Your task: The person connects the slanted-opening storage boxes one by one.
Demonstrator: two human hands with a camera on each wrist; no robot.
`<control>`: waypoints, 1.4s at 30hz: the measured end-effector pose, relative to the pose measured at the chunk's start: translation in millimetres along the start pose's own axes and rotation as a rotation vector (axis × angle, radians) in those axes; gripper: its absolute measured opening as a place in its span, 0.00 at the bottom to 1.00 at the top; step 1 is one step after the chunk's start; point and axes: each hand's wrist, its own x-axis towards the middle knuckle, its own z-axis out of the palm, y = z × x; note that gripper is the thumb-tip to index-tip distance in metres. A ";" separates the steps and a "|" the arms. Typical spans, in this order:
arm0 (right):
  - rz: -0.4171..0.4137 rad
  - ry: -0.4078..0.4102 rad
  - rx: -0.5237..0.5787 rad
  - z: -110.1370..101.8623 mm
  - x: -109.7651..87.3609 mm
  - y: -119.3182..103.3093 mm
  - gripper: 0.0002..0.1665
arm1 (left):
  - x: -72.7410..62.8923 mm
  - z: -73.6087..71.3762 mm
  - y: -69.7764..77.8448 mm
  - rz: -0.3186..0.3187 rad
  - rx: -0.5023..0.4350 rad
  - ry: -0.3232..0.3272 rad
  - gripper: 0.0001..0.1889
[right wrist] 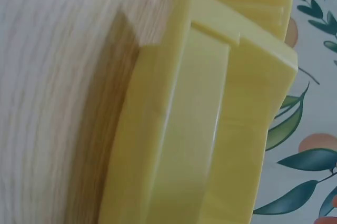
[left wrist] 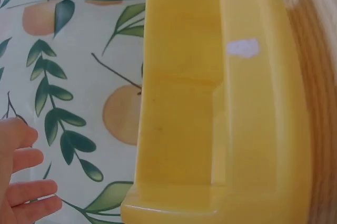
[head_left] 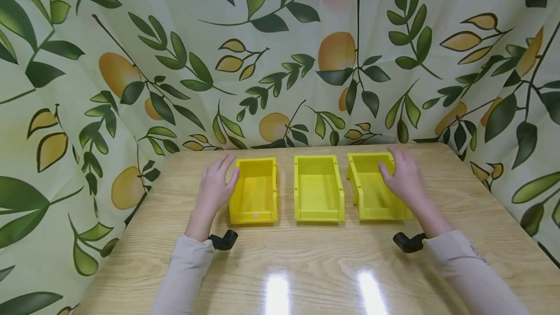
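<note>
Three yellow plastic bins stand in a row across the wooden table. My left hand (head_left: 214, 183) is beside the left bin (head_left: 258, 218), its fingers spread and the thumb close to that bin's left wall. In the left wrist view, the fingertips (left wrist: 32, 188) show apart from the bin's wall. Over the right side of the right bin (head_left: 380, 215) is my right hand (head_left: 406, 179), thumb and fingers apart, covering part of the bin. The right wrist view shows this bin's front lip (right wrist: 184, 129) close up; most of the hand falls outside that view.
The middle bin (head_left: 318, 216) stands between the other two. A small white mark (left wrist: 243, 48) is on the left bin's front. The wooden table (head_left: 323, 261) reaches back to a leaf-and-fruit patterned cloth (head_left: 280, 86). Black wrist mounts (head_left: 224, 240) sit below both hands.
</note>
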 end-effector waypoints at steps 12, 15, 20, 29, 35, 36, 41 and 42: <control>-0.025 -0.012 0.132 11.1 -16.8 -15.8 0.28 | -19.0 1.8 -2.3 -0.149 -0.393 -0.059 0.20; -0.069 0.024 0.181 14.2 -22.5 -21.6 0.26 | -23.8 2.6 -4.7 -0.187 -0.480 -0.084 0.19; -0.120 0.044 0.230 17.6 -30.7 -31.8 0.24 | -31.7 5.1 -7.6 -0.208 -0.529 -0.101 0.19; -0.162 0.011 0.292 23.3 -41.6 -51.4 0.21 | -41.4 12.0 -15.3 -0.255 -0.623 -0.122 0.20; -0.164 -0.040 0.386 30.9 -47.8 -63.5 0.19 | -43.7 19.4 -18.8 -0.321 -0.677 -0.165 0.23; -0.164 -0.048 0.402 32.5 -49.0 -65.4 0.19 | -44.2 20.5 -19.2 -0.333 -0.679 -0.174 0.24; -0.184 -0.074 0.458 41.5 -54.6 -76.0 0.18 | -46.1 24.7 -21.0 -0.384 -0.679 -0.222 0.25; -0.186 -0.079 0.468 43.3 -55.4 -78.3 0.18 | -46.3 25.2 -21.2 -0.394 -0.685 -0.229 0.25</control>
